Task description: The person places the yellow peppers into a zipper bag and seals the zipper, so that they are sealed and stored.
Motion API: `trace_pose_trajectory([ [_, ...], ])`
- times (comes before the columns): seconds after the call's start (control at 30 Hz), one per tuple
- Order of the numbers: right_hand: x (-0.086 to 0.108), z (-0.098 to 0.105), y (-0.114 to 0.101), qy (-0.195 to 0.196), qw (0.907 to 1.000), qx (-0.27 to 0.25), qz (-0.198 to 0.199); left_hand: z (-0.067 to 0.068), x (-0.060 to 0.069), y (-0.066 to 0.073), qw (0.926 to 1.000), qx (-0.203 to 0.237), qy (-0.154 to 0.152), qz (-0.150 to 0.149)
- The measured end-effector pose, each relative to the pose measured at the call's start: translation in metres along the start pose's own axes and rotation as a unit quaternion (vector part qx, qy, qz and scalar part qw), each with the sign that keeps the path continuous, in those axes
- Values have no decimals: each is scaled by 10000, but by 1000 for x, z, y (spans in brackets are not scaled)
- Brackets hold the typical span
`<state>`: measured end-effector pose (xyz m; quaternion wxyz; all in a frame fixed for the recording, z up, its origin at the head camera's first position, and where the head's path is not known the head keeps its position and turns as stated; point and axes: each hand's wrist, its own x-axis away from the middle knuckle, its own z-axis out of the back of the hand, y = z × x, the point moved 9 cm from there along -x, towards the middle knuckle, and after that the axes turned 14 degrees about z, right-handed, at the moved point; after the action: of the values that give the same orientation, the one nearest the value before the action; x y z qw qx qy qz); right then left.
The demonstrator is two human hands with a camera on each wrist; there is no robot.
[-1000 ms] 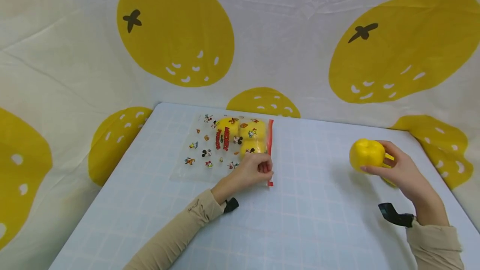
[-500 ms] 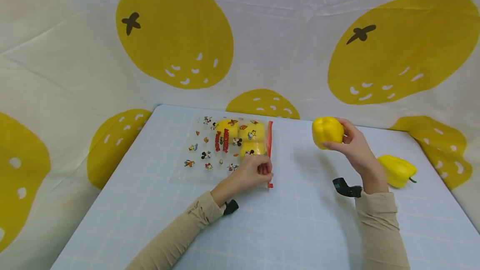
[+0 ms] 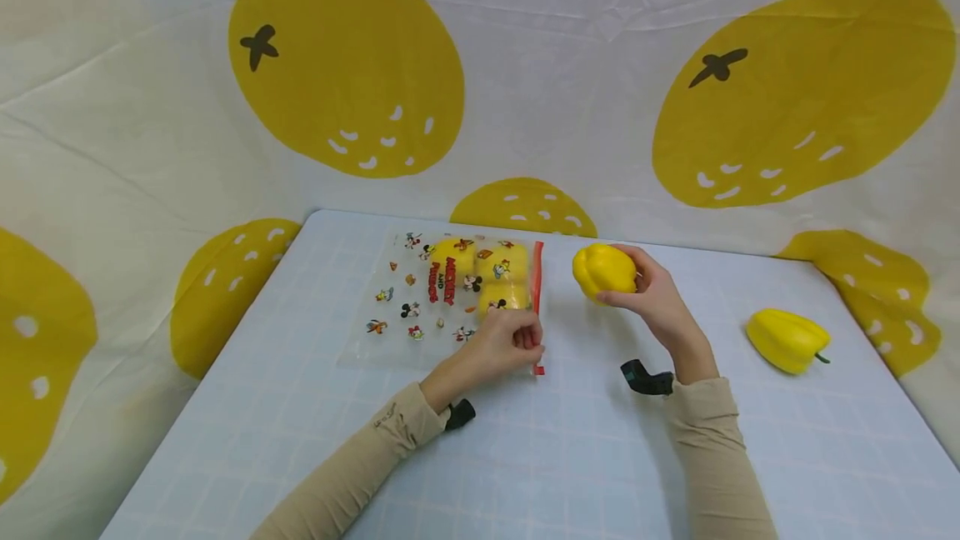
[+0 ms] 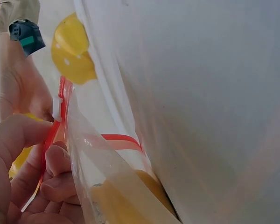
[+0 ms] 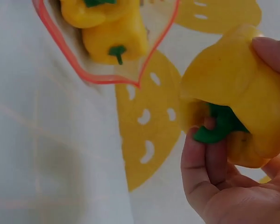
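Observation:
A clear zip bag (image 3: 393,347) printed with cartoon figures lies on the table's left half, several yellow bell peppers (image 3: 504,261) inside. My left hand (image 3: 504,344) pinches its red zip edge (image 4: 62,105) at the near corner; a white slider shows there in the left wrist view. In my right hand (image 3: 660,302) is another yellow bell pepper (image 3: 602,269), held above the table just right of the bag's mouth. Its green stem (image 5: 221,126) faces the fingers. The right wrist view shows the mouth (image 5: 107,80) gaping, with green stems within.
One more yellow bell pepper (image 3: 787,341) lies on its side at the table's right. A pale blue checked cloth covers the table (image 3: 570,457). Behind it hangs a white curtain (image 3: 555,90) with large yellow fruit prints.
My right hand has carried its bell pepper leftward from the table's right side to near the bag, uncovering the pepper lying there. The left hand has stayed at the bag's edge.

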<state>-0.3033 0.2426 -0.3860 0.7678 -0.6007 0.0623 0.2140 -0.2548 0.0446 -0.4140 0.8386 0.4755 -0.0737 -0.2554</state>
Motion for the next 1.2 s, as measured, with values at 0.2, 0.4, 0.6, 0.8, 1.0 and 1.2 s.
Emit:
trace_pose_trajectory([
  [0.2,1,-20,19,-236,9995,-25,-219,2,0,-1,9999,35,86,-117],
  [0.4,5,-41,34,-708,9949,522,-484,3,0,1,9996,7,139,-257],
  [0.6,6,-64,36,-1136,9818,1455,-447,3,0,2,9996,-27,141,-256],
  [0.8,1,-76,27,-1155,9774,1760,-201,3,0,3,9998,-50,127,-121],
  [1.0,3,-76,30,-1162,9786,1681,-222,3,0,4,9998,-69,156,-121],
  [1.2,2,-79,26,-1100,9779,1776,116,2,0,4,9998,-89,145,-101],
])
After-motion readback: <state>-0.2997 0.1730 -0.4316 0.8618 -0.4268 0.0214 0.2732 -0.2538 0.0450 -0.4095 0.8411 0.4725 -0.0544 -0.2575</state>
